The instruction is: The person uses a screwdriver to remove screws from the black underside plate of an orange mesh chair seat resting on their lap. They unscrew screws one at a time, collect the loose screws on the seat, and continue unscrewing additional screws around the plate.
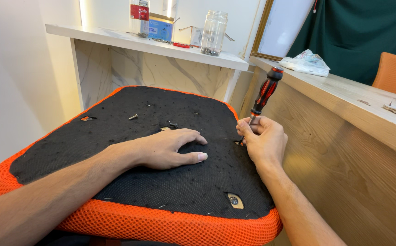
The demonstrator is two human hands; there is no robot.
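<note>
Surroundings: a white marble-patterned shelf (147,44) runs along the far wall. On it stand a clear glass jar (214,32) with small dark bits at its bottom, a clear bottle with a red label (139,16) and a small blue carton (161,28). To the right, a pale wood-grain bench (344,91) carries a crumpled white plastic bag (306,62) and some small metal parts near its far right end. An orange chair back (395,73) shows behind it, before a dark green curtain.

Work piece: an upturned chair seat (138,150), black fabric underside with an orange mesh border, lies across the foreground. A loose dark screw (133,117) and a second small screw (173,125) rest on the fabric, well apart from the near edge. A screw hole with a tan washer patch (234,200) sits close to the near right corner.

Hands: left hand (168,149) lies flat, fingers spread, pressing on the fabric mid-seat; it grips nothing. Right hand (264,139) is closed around the shaft of a red-and-black-handled screwdriver (265,93), handle tilted up and to the right, tip at a hole by the seat's right edge.

Clearance: the seat's right edge sits near the bench front panel; the gap is narrow. The left side, towards the white wall, is open.
</note>
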